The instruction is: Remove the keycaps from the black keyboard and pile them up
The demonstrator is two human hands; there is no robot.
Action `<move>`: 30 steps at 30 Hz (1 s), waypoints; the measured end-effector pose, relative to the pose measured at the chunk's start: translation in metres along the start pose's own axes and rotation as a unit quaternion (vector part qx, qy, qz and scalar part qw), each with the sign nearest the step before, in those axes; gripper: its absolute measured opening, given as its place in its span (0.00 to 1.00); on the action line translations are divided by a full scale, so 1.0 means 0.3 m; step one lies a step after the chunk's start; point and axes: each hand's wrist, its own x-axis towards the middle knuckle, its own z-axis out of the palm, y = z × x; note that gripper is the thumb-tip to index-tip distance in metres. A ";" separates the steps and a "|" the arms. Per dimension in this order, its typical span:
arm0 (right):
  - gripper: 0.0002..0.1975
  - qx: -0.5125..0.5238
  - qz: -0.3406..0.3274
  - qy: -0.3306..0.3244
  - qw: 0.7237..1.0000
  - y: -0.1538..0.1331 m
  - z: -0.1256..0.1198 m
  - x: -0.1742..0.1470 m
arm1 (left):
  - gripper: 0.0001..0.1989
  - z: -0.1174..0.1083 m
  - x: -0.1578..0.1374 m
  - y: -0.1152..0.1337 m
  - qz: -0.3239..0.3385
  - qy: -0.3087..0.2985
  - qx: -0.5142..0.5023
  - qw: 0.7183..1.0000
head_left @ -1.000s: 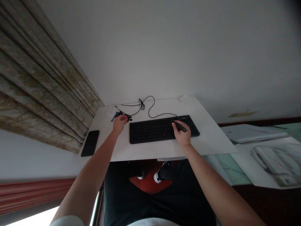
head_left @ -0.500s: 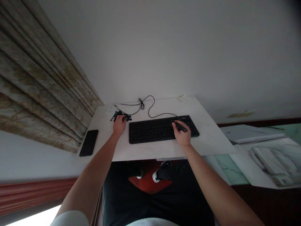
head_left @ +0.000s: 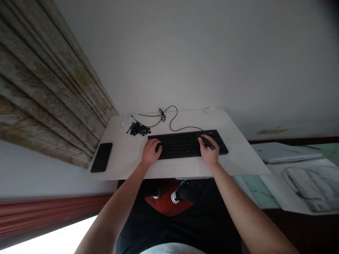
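Observation:
A black keyboard (head_left: 180, 146) lies on the white table. My left hand (head_left: 151, 152) is closed over the keyboard's left end, its fingers on the upper left corner and its thumb over the keys. Near the right end, my right hand (head_left: 210, 150) is wrapped round a short tool with a dark handle (head_left: 208, 143). The tool's tip is over the keyboard's upper right keys and too small to make out. Beyond my left hand is a pile of loose black keycaps (head_left: 140, 129), with a thin blue stick (head_left: 129, 127) at its left side.
A black cable (head_left: 173, 120) runs from the keyboard's back in loops to a tied bundle. At the table's left edge lies a black phone (head_left: 101, 157). Curtains (head_left: 66, 81) hang on the left; papers (head_left: 288, 152) lie on a surface to the right.
My left hand has left the keycap pile and come right and nearer, onto the keyboard's left end. My right hand still holds the tool over the same part of the keyboard.

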 end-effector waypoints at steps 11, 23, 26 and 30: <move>0.22 0.143 0.139 -0.106 0.974 -0.214 0.086 0.053 | 0.11 0.002 -0.002 -0.005 -0.003 0.007 0.008 1.000; 0.08 0.141 0.127 -0.417 0.889 -0.439 0.245 0.158 | 0.10 0.000 0.002 -0.008 -0.034 0.000 0.007 0.999; 0.08 0.089 0.090 -0.428 0.895 -0.463 0.242 0.171 | 0.11 0.002 0.003 -0.011 -0.034 -0.003 0.008 0.999; 0.07 0.072 0.059 -0.429 0.899 -0.487 0.238 0.166 | 0.10 0.002 0.004 -0.013 -0.033 -0.011 0.007 0.999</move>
